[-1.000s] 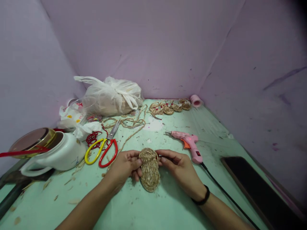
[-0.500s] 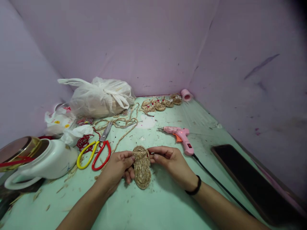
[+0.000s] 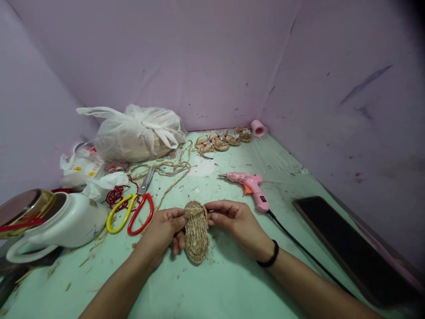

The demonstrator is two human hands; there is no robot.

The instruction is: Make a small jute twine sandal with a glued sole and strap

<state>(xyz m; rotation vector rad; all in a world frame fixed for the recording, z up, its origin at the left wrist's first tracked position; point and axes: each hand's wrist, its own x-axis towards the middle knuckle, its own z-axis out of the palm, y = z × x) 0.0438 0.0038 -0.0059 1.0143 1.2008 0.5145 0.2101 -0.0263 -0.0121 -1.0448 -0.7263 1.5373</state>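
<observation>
A small sole-shaped piece of coiled straw cord (image 3: pixel 196 232) is held upright between both hands, just over the green table. My left hand (image 3: pixel 168 230) pinches its upper left edge with thumb and fingers. At its upper right edge, my right hand (image 3: pixel 237 226) is closed, thumb against fingers; a speck of red shows there. What lies behind the piece is hidden. Beyond my right hand rests a pink glue gun (image 3: pixel 247 181) with an orange trigger. Scissors (image 3: pixel 139 201) with yellow and red handles lie open beyond my left hand.
A white teapot (image 3: pixel 79 221) lies tipped at left. A tied plastic bag (image 3: pixel 142 133) stands behind it, near red yarn (image 3: pixel 116 195) and loose straw cord (image 3: pixel 172 184). Small beaded straw slippers (image 3: pixel 219 141) and a pink spool (image 3: pixel 258 128) sit at the back. A phone (image 3: pixel 352 248) lies right.
The view has shifted very slightly. Both hands keep the same hold on the straw sole, which has hardly moved.
</observation>
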